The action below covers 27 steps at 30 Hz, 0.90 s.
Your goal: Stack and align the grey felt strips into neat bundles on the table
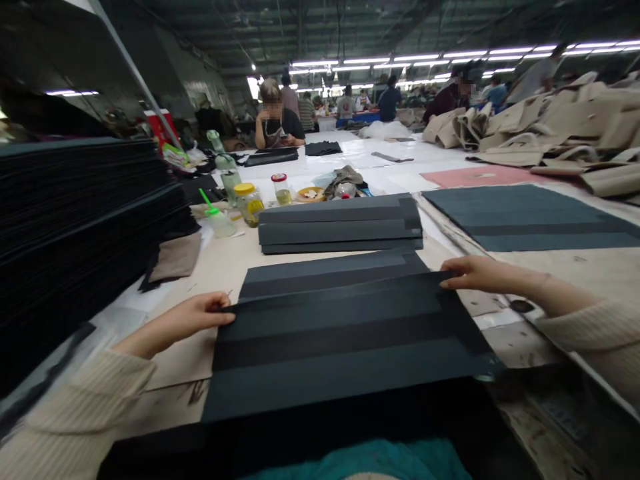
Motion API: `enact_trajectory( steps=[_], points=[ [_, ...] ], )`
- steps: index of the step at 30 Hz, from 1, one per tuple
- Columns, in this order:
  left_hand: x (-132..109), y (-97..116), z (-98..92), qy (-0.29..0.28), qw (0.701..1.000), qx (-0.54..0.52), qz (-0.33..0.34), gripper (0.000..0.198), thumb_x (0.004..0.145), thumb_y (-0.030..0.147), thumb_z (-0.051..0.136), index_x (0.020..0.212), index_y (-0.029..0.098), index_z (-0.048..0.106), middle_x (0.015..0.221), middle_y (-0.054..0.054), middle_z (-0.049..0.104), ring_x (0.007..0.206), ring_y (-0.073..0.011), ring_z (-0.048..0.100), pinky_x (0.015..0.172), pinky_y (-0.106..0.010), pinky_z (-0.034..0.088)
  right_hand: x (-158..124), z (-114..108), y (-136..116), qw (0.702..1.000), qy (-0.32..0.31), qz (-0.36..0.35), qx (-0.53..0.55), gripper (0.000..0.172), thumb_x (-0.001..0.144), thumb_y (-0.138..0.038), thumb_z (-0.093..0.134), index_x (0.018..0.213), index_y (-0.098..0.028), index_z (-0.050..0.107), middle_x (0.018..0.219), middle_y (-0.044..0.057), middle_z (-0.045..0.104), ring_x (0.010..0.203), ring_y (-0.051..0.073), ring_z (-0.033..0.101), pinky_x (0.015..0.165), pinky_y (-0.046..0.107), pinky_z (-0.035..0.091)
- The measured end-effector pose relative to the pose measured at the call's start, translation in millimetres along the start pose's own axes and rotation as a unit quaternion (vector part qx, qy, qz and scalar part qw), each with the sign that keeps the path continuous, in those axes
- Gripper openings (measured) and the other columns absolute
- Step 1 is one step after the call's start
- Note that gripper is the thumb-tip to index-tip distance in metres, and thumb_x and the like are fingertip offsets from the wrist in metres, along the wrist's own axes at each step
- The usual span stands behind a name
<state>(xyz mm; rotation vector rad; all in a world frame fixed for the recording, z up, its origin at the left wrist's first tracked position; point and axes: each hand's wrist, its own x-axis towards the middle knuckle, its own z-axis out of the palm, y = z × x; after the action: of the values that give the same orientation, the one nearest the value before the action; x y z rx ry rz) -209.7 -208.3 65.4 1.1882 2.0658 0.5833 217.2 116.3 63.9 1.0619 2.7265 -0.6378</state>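
Note:
A large dark panel with darker bands [330, 340] lies across the near part of the table, tilted towards me. My left hand [207, 312] pinches its far left corner between thumb and fingers. On the opposite side, my right hand [457, 273] grips the far right corner the same way. Beneath the panel's far edge another dark sheet [280, 279] shows. Just beyond it sits a pile of folded dark panels [340, 227].
Tall dark stacks [90, 220] rise on the left. Jars [249, 203], a green-strawed bottle [220, 222] and a cloth bundle [346, 181] stand beyond. At right are a dark sheet [530, 213] and beige bags [575, 127]. A person [280, 123] sits across the table.

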Motion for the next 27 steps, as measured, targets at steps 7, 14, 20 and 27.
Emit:
enact_trajectory(
  steps=[7,14,20,27],
  points=[
    [35.2,-10.6,12.0,0.124,0.990,-0.014,0.071,0.031,0.060,0.038,0.064,0.080,0.016,0.057,0.065,0.002,0.051,0.062,-0.0136,0.047,0.061,-0.026,0.038,41.9,-10.8,8.4,0.994,0.077,-0.006,-0.082,0.023,0.069,-0.030,0.062,0.086,-0.015,0.063,0.087,0.015,0.062,0.075,0.024,0.057,0.070,0.035,0.041],
    [31.1,-29.3,28.2,0.216,0.950,-0.173,0.148,0.035,0.080,0.039,0.044,0.104,0.015,0.052,0.088,-0.006,0.059,0.082,-0.0157,0.054,0.079,-0.031,0.042,53.8,23.6,-139.2,0.971,0.084,-0.217,-0.052,0.025,0.078,-0.032,0.050,0.095,-0.021,0.064,0.095,0.007,0.060,0.077,0.019,0.058,0.071,0.030,0.044],
    [28.2,-27.1,43.9,0.180,0.946,-0.227,0.145,0.037,0.083,0.037,0.041,0.111,0.014,0.049,0.085,-0.006,0.061,0.078,-0.0150,0.055,0.080,-0.031,0.042,77.1,79.6,-288.9,0.917,-0.013,-0.396,-0.044,0.022,0.077,-0.024,0.053,0.096,-0.017,0.063,0.097,0.008,0.062,0.088,0.019,0.057,0.076,0.027,0.041],
    [34.9,-38.3,41.8,0.174,0.952,-0.200,0.150,0.038,0.081,0.032,0.044,0.115,0.016,0.048,0.084,-0.003,0.060,0.081,-0.0156,0.056,0.080,-0.030,0.042,116.6,112.8,-351.8,0.941,-0.053,-0.328,-0.064,0.022,0.069,-0.028,0.063,0.086,-0.015,0.060,0.089,0.007,0.061,0.075,0.017,0.055,0.061,0.025,0.038]
  ],
)
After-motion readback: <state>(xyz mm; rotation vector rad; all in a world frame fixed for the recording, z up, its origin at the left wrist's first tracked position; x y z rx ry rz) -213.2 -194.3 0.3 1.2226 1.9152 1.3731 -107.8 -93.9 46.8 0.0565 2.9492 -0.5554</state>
